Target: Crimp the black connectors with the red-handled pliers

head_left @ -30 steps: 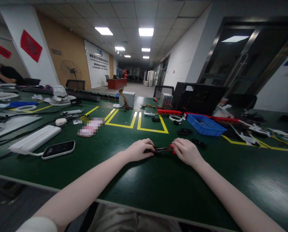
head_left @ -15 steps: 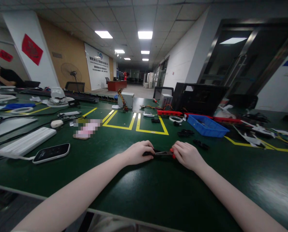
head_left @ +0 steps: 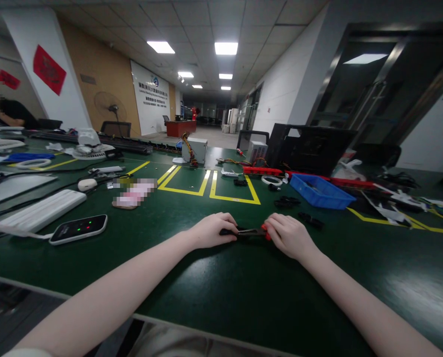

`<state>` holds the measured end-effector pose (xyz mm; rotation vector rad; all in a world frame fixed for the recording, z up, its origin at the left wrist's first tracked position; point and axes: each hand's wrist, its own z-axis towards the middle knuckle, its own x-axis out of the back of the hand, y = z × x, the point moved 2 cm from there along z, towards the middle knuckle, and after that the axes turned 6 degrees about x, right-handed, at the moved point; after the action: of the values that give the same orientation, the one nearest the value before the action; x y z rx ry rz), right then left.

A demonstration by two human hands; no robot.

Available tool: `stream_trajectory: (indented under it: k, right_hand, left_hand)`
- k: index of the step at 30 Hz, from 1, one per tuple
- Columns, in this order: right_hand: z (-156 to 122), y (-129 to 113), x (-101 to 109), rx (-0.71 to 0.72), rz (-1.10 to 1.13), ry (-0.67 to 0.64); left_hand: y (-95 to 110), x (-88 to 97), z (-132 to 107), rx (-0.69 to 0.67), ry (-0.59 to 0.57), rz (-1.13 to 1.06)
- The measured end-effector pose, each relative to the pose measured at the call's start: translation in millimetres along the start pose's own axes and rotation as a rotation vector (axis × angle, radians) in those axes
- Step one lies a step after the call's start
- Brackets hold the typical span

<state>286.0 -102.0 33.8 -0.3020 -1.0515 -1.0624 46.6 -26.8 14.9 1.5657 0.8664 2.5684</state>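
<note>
My right hand (head_left: 288,235) is closed around the red handles of a pair of pliers (head_left: 259,231). Their metal jaws point left, toward my other hand. My left hand (head_left: 216,230) pinches a small dark object (head_left: 226,232) at the jaw end; its kind is too small to make out. Both hands rest low over the green tabletop (head_left: 221,287), close together, with the pliers spanning the gap. My fingers hide most of the handles and much of the dark object.
Ahead lie yellow tape outlines and black cable bundles (head_left: 287,202). A blue bin (head_left: 321,191) stands to the right, before a black case (head_left: 310,151). On the left are a handheld device (head_left: 80,229), a white power strip (head_left: 42,210) and cables. A person (head_left: 11,111) sits far left.
Both hands keep their hold, with barely any shift at the pliers. The view has tilted slightly, and green and red lights now show on the device at the left.
</note>
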Motion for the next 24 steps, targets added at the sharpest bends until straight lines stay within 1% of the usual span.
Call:
stream_trajectory:
  k: [15,24]
  right_hand:
    - [-0.9,3.3,1.3,0.023,-0.016,-0.035]
    - [0.3,-2.6,-1.0,0.000,-0.029,-0.026]
  left_hand:
    - [2.2,1.1,0.5,-0.004,-0.011,-0.010]
    - [-4.0,-3.1,1.6,0.031,0.009,-0.043]
